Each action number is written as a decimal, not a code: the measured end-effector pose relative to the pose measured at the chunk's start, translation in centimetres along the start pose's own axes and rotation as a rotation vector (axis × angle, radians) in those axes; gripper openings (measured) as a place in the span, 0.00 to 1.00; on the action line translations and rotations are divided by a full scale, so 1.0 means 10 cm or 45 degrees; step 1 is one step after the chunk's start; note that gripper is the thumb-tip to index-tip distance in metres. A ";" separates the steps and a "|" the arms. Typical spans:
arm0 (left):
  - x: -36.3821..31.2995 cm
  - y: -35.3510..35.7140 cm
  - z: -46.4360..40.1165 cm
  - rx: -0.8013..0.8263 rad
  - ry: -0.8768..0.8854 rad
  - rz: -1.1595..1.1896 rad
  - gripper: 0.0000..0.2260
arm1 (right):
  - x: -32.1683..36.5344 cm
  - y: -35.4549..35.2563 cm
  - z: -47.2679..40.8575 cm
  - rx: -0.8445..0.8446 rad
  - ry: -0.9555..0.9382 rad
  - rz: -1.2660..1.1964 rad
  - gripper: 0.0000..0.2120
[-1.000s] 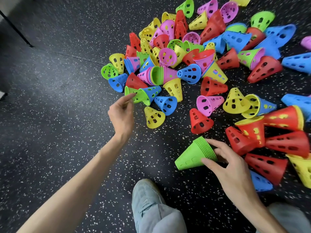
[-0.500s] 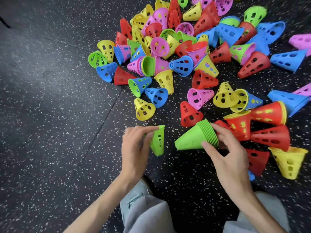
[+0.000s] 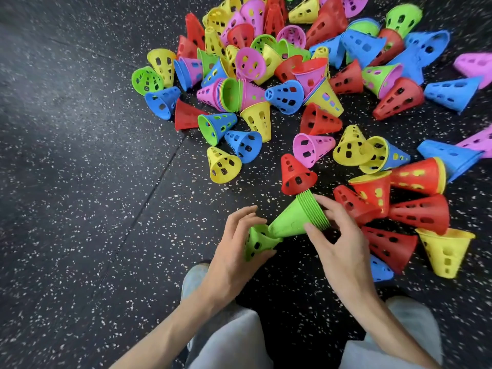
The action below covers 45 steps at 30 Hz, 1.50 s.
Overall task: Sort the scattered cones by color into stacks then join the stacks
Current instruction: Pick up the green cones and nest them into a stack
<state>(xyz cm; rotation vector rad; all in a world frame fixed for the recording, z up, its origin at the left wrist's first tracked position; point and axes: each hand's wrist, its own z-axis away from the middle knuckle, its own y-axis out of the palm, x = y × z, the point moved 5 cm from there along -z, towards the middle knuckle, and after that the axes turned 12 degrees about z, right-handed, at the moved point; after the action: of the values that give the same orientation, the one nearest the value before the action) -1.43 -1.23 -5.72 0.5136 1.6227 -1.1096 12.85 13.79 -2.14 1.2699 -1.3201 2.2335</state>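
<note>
My right hand (image 3: 338,243) grips a stack of green cones (image 3: 295,218) by its wide rims, its tip pointing left. My left hand (image 3: 234,249) holds a single green cone with holes (image 3: 257,242), whose open mouth meets the tip of the stack. A big heap of perforated cones in red, yellow, blue, pink and green (image 3: 279,75) lies scattered on the floor beyond both hands. A red cone (image 3: 296,175) lies just behind the stack's rims.
The floor is black speckled rubber (image 3: 80,182), with a seam running diagonally left of my hands. Red cones (image 3: 418,211) and a yellow cone (image 3: 444,249) lie close to my right hand. My knees in light trousers (image 3: 226,334) are at the bottom.
My left hand reached to the heap's edge, picked up a green cone and carried it back to the tip of the green stack. My right hand kept hold of the stack.
</note>
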 end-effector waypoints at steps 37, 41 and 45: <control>0.04 0.10 0.00 0.166 -0.073 -0.126 0.33 | 0.02 0.13 0.06 0.402 -0.182 0.074 0.18; 0.03 0.09 0.00 0.144 -0.045 -0.130 0.32 | 0.00 -0.27 -0.07 0.280 -0.147 0.022 0.15; 0.01 0.08 0.00 0.096 -0.009 -0.085 0.30 | -0.13 -0.78 -0.22 0.064 -0.045 0.016 0.15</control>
<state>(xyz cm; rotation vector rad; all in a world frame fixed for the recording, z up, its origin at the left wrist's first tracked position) -0.88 -0.85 -6.16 0.5070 1.6068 -1.2250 17.05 20.20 0.95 1.3280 -1.2954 2.2765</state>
